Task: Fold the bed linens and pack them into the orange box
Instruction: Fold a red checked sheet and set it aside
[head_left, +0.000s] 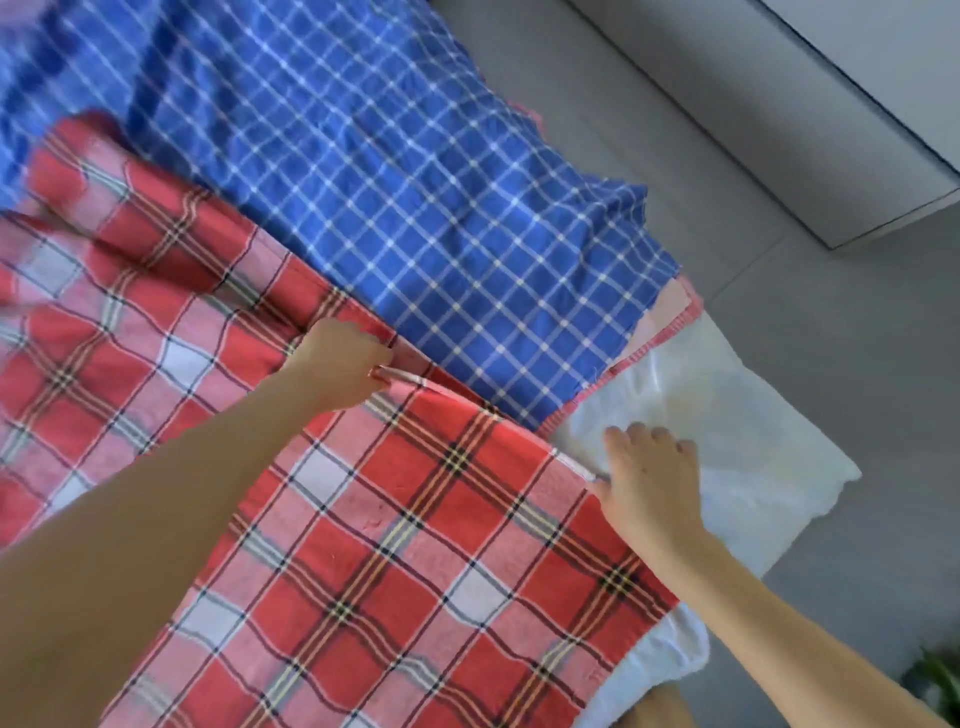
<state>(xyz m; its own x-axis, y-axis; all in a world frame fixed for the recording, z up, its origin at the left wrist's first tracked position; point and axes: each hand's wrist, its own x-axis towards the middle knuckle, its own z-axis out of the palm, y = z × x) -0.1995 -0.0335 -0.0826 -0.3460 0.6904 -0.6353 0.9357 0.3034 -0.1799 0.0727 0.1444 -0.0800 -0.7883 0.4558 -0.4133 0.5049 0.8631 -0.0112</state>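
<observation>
Here, both hands work along the far edge of a red plaid sheet spread over a bed.

The left hand pinches a raised fold of the red plaid sheet between thumb and curled fingers, right where its edge meets a rumpled blue checked sheet that lies beyond it. The right hand sits at the red sheet's corner with its knuckles up and fingers bent down onto the white bedding, thumb against the sheet's pale hem. Whether it pinches that corner or only presses it, I cannot tell. The red sheet lies mostly flat across the near part of the bed, and the white bedding shows past its right edge. A grey floor runs alongside, with a white cabinet at the upper right and a green plant in the lower right corner.
</observation>
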